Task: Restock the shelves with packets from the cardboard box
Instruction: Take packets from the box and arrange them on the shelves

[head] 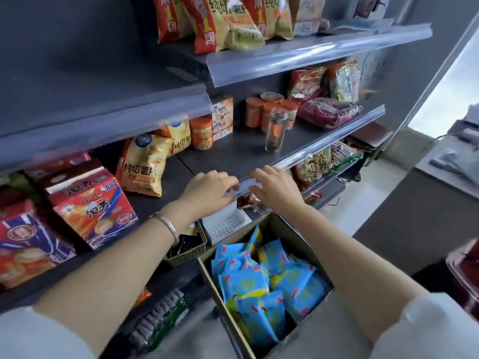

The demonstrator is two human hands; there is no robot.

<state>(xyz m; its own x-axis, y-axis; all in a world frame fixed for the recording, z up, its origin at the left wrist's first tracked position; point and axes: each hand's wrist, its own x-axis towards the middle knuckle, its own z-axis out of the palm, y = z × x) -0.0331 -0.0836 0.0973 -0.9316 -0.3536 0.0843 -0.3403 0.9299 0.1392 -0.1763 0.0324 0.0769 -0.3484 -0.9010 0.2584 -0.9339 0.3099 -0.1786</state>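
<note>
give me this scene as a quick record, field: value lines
left hand: pinches a small white label at the shelf edge
right hand: pinches the same label
cardboard box: open, below the hands
blue packets: piled inside the box
middle shelf: yellow chip bag, orange cups, glass jar
wicker basket: left of the box

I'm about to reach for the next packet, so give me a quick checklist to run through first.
1. Cardboard box holds blue packets: ok.
2. Hands free: not ok; left hand and right hand both pinch a pale strip at the shelf edge.
3. Bare room on the middle shelf: ok, in front of the orange tubs.
4. Glass jar upright, apart from the hands: ok.
5. What the pale strip is: cannot tell.
</note>
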